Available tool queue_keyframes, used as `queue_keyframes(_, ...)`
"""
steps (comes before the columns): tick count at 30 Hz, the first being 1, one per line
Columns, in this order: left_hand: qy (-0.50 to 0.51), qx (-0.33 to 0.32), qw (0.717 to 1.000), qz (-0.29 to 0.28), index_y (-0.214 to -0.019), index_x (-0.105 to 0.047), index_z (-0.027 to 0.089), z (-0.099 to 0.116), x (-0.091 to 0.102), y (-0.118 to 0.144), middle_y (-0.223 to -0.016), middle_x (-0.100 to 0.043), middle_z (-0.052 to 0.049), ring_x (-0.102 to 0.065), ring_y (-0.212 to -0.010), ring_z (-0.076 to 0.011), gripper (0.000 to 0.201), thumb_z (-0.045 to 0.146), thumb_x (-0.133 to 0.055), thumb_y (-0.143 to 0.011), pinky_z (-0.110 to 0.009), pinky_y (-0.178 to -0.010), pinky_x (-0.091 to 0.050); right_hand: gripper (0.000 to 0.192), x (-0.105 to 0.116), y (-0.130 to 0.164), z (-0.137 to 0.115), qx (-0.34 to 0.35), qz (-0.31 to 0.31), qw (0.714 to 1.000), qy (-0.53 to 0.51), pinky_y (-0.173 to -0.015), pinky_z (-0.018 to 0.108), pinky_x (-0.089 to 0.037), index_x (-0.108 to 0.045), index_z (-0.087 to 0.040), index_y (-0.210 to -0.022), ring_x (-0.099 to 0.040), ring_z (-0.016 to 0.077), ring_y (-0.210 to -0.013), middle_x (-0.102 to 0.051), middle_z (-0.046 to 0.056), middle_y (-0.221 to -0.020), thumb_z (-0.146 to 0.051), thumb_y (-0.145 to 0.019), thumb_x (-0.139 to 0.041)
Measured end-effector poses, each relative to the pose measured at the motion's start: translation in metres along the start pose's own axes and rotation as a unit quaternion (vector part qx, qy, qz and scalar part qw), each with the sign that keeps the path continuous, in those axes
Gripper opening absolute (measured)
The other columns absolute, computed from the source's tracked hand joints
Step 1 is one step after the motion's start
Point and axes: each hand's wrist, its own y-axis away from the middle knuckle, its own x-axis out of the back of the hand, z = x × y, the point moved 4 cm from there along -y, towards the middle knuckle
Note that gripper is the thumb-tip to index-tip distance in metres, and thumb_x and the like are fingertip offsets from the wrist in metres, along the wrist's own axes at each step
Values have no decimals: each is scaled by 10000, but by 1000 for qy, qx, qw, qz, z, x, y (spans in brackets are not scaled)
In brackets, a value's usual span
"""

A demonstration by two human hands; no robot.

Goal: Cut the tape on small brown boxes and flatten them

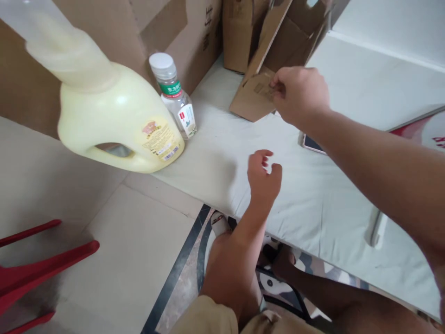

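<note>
My right hand [301,95] reaches across the white table [313,195] and pinches the flap of an opened cardboard box [255,93]. Nearer the table's front edge, my left hand [263,178] hovers just above the surface with its fingers loosely curled and nothing in it. A large pale yellow detergent jug [111,116] with a handle and a label stands at the table's left end. Right beside it is a small clear bottle [174,95] with a white cap and green band.
More cardboard boxes [194,32] line the back of the table. A phone [313,144] lies under my right forearm. A red and white sheet [427,127] sits at the right edge. Red chair legs [41,269] stand on the floor at the left. My knees are under the table.
</note>
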Motion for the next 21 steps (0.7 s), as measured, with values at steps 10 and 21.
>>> queue_keyframes(10, -37, -190, 965, 177, -1288, -457, 252, 0, 14, 25, -1327, -483, -111, -470, -1282, -253, 444, 279, -560, -857, -435, -1080, -393, 173, 71, 207, 112, 206, 222, 953, -16, -562, 328, -453, -589, -248, -854, -603, 181, -662, -668, 34, -817, -128, -744, -533)
queue_keyframes(21, 48, -233, 932, -274, -1352, -594, 230, 8, -71, 51, -1362, -650, -129, -591, -1308, -302, 681, 710, -543, -871, -430, -1110, -464, 403, 12, 328, 213, -80, 290, 900, -314, -1088, 564, -451, -732, -332, -1141, -521, 335, -1314, -497, 92, -1423, -589, -956, -484)
